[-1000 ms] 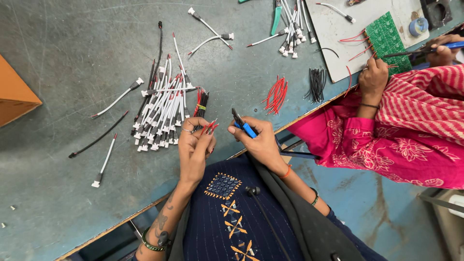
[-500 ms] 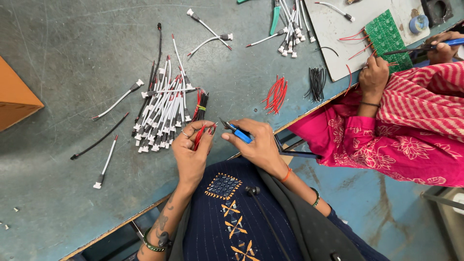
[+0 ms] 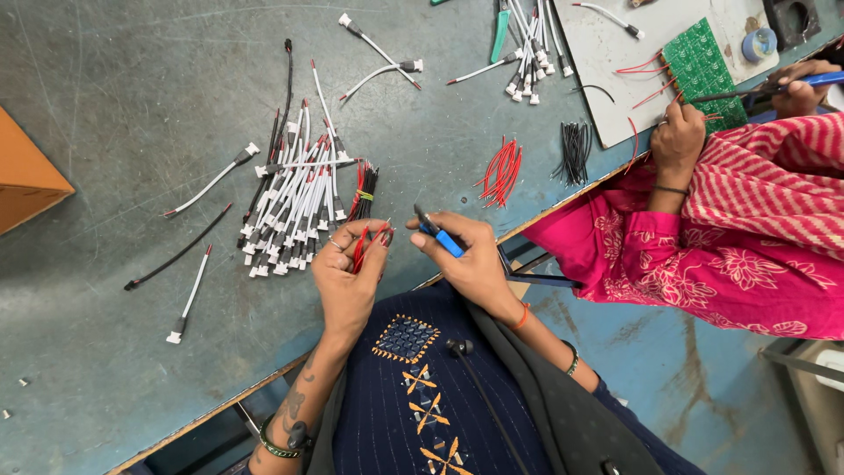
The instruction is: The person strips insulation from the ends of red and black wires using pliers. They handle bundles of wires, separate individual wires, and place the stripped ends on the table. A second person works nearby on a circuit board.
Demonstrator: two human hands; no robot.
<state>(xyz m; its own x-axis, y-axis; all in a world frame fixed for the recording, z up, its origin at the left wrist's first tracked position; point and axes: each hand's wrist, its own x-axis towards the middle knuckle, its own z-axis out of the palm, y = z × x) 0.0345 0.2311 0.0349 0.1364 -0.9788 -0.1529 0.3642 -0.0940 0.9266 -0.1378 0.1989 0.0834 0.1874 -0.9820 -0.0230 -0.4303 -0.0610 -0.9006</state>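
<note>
**Red wire pinched, blue-handled tool brought up beside it**

Short red wire (image 3: 362,244), bent over and pinched in the fingers of the left hand (image 3: 347,280), low at centre, just above the table edge (image 3: 264,383). Right hand (image 3: 470,264) at three o'clock of it, clamped round a small blue-handled tool (image 3: 437,234) whose dark tip points toward eleven o'clock, near the wire ends but not clearly touching them. A second ago held further apart, tool off to the right; now drawn close together over the same spot, which reads as tool and wire being lined up for work on the wire end.

At twelve o'clock of the left hand, a small banded bundle of red and black wires (image 3: 364,189). At eleven o'clock, a heap of white connector leads (image 3: 294,207); stray leads scattered toward nine o'clock. At one o'clock, a loose fan of red wires (image 3: 501,170), then a tuft of black wires (image 3: 575,151). Far at two o'clock, a neighbour's hand (image 3: 679,141) by a green circuit board (image 3: 699,57). At nine o'clock, far left, an orange box corner (image 3: 26,180).
</note>
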